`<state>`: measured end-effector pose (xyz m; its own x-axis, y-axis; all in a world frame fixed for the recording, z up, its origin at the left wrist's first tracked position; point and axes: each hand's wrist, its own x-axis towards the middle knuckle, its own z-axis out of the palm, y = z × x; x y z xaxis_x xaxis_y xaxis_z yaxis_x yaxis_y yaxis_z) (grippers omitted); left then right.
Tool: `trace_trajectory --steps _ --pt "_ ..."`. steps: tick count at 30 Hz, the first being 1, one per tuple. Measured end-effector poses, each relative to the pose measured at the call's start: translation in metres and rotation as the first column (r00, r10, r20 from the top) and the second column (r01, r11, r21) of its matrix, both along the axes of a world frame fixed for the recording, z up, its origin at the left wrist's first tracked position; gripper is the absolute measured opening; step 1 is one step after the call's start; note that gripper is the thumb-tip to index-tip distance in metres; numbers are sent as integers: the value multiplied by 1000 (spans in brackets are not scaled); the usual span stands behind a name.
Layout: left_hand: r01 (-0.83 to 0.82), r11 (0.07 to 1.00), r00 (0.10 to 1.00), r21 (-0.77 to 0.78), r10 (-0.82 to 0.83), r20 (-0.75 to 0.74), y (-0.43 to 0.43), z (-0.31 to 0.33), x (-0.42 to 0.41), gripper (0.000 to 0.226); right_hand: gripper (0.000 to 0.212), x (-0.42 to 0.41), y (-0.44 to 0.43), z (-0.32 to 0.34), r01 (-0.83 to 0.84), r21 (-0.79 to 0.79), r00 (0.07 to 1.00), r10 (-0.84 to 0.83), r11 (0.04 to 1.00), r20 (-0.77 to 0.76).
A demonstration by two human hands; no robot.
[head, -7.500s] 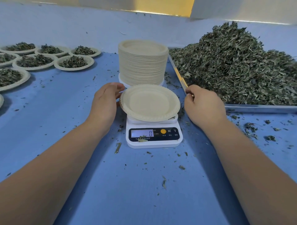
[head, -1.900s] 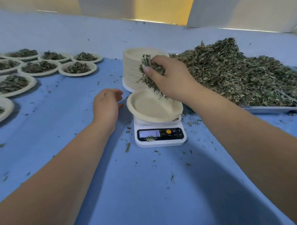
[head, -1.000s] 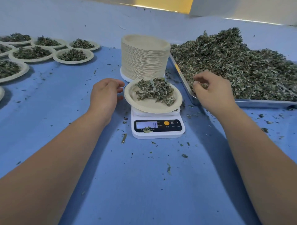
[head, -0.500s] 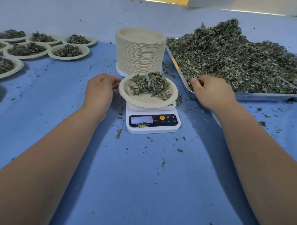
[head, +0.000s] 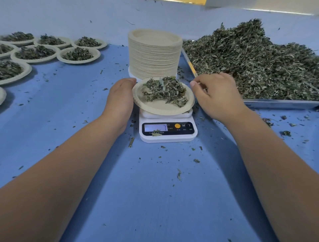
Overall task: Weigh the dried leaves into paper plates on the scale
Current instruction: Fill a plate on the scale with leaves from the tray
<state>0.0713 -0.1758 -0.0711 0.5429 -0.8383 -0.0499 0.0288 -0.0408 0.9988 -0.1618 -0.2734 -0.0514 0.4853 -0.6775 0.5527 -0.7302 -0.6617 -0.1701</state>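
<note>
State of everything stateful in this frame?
Scale: on, display lit.
Plate on scale: holds leaves.
Plate stack: empty, upright.
Plates at left: filled.
Tray: heaped with leaves.
Left hand: against plate's left rim.
Right hand: fingers curled by right rim; grip unclear.

A flat table covered in bright blue fabric (head: pixel 155 198) — paler blue sheeting (head: pixel 69 15) behind; a yellow strip (head: pixel 186 1) and off-white panel (head: pixel 259 4) at top.
</note>
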Motion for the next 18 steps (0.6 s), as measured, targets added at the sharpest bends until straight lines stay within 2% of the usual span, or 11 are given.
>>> trace_trajectory --steps 3,8,11,14,18 --pt "33 999 994 11 -32 -101 0 2 -11 47 33 5 7 -1 -20 152 999 15 988 39" --pt "-142 990 930 -22 126 -345 0 16 -5 26 34 24 27 9 -73 228 993 49 971 109" --pt "-241 970 905 -27 214 -368 7 28 15 16 38 43 46 11 -162 293 984 134 942 114" --pt "-292 956 882 -35 255 -397 21 33 40 28 42 66 64 9 -222 342 974 225 913 29" --pt "-363 931 861 -34 322 -394 46 33 75 36 43 98 78 10 -338 383 935 352 860 38"
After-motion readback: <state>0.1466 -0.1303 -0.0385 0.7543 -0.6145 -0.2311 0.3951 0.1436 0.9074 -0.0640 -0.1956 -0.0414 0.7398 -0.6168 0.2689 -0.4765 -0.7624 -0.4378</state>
